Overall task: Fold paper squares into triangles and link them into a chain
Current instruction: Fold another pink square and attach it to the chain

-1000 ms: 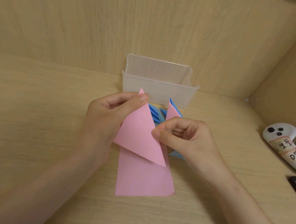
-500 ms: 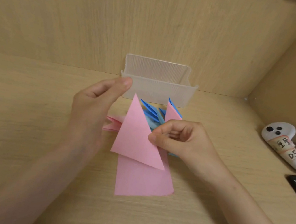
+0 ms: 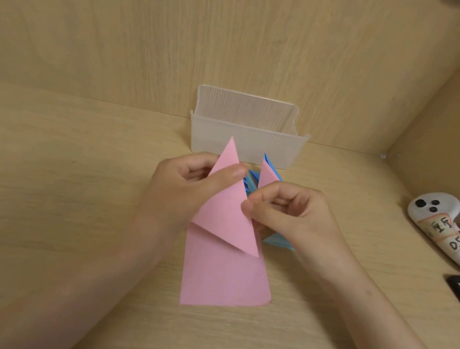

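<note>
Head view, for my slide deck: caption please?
Left hand and right hand pinch a pink triangle over a pink sheet.

A left hand [image 3: 182, 188] and a right hand [image 3: 291, 216] hold a folded pink triangle [image 3: 226, 209] above the tabletop [image 3: 68, 210], one pinching its left edge, the other its right. A flat pink sheet [image 3: 222, 277] lies beneath it on the near side. Blue folded pieces [image 3: 251, 181] show behind the hands, in front of a clear plastic box [image 3: 246, 138]. A white controller [image 3: 447, 228] lies at the right.

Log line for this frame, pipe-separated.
left hand: pinches pink triangle near tip | right hand: pinches its right edge | blue-pink chain: behind hands | pink sheet: flat on desk
</note>
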The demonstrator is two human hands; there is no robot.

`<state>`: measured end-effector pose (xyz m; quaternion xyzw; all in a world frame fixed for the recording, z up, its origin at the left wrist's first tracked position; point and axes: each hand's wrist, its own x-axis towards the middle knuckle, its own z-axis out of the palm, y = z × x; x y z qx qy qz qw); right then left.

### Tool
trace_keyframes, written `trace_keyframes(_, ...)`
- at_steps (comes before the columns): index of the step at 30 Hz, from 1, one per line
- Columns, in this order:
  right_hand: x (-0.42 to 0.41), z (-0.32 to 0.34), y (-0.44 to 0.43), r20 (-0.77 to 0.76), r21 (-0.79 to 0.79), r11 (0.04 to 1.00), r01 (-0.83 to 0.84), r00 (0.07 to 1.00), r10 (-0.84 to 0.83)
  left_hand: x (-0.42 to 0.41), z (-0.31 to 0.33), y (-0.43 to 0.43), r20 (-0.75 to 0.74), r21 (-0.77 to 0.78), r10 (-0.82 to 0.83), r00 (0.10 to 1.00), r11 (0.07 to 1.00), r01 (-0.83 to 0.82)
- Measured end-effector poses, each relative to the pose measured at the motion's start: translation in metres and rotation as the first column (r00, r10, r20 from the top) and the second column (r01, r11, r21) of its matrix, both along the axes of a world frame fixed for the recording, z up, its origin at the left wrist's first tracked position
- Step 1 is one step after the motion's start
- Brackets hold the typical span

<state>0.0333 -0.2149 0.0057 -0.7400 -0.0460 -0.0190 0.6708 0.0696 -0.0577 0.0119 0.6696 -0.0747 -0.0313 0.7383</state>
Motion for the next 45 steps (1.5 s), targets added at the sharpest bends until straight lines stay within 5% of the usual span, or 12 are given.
trace_keyframes(12, 0.0, 0.0, 0.003, 0.091, 0.064, 0.996, 0.062, 0.994, -0.068, -0.005, -0.005, -0.004, 0.05, 0.062, -0.061, 0.997, 0.996, 0.057)
trace_keyframes(22, 0.0, -0.001, 0.0, 0.048, -0.096, 0.993, -0.063, 0.997, 0.068, 0.006, 0.004, 0.01, 0.005, -0.092, 0.206, 0.979, 0.975, -0.204)
trace_keyframes(32, 0.001, 0.005, -0.008, 0.017, -0.209, 0.974, -0.092, 0.995, 0.098, 0.014, 0.005, 0.017, -0.011, -0.139, 0.264, 0.964, 0.955, -0.263)
trace_keyframes(37, 0.001, 0.01, -0.01, 0.066, -0.055, 0.998, 0.041, 0.997, -0.037, 0.008, 0.0, 0.009, 0.003, -0.075, 0.181, 0.984, 0.981, -0.18)
trace_keyframes(45, -0.001, 0.001, 0.0, 0.071, -0.003, 0.999, 0.035, 0.997, -0.034, -0.009, -0.01, -0.008, 0.012, -0.041, -0.019, 1.0, 0.999, 0.019)
